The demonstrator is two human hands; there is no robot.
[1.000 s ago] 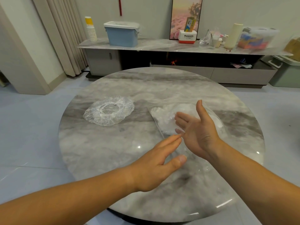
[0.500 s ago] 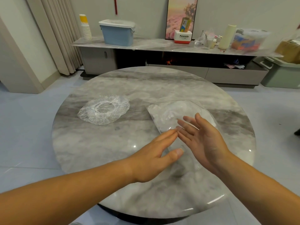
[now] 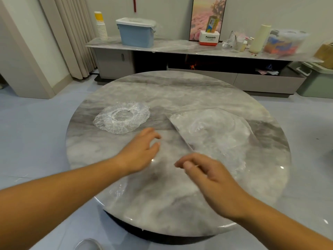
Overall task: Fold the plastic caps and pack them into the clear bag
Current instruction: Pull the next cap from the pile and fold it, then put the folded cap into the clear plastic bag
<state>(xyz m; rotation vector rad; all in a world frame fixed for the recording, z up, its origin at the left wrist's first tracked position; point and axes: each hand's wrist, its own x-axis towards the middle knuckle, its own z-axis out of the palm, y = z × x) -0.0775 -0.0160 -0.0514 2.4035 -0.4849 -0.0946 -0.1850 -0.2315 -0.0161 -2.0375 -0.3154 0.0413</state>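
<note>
A crinkled clear plastic cap (image 3: 122,120) with an elastic ring lies flat on the left part of the round marble table (image 3: 180,91). The clear bag (image 3: 212,134) lies flat on the right part, with folded plastic showing inside it. My left hand (image 3: 142,150) hovers between cap and bag, fingers loosely spread and holding nothing. My right hand (image 3: 203,174) hangs over the table near the bag's near corner, fingers loosely curled, nothing in it. Another bit of crinkled clear plastic (image 3: 117,191) shows at the table's near left edge, partly behind my left forearm.
A long low cabinet (image 3: 180,49) stands behind the table, bearing a blue lidded box (image 3: 136,32), stacked paper cups (image 3: 100,26), a white and red box (image 3: 209,37) and other clutter. A green bin (image 3: 317,82) sits on the floor at the right.
Both hands drew apart and back from the bag. The left hand moved left toward the cap; the right hand pulled nearer to me and its fingers curled. The view shifted left.
</note>
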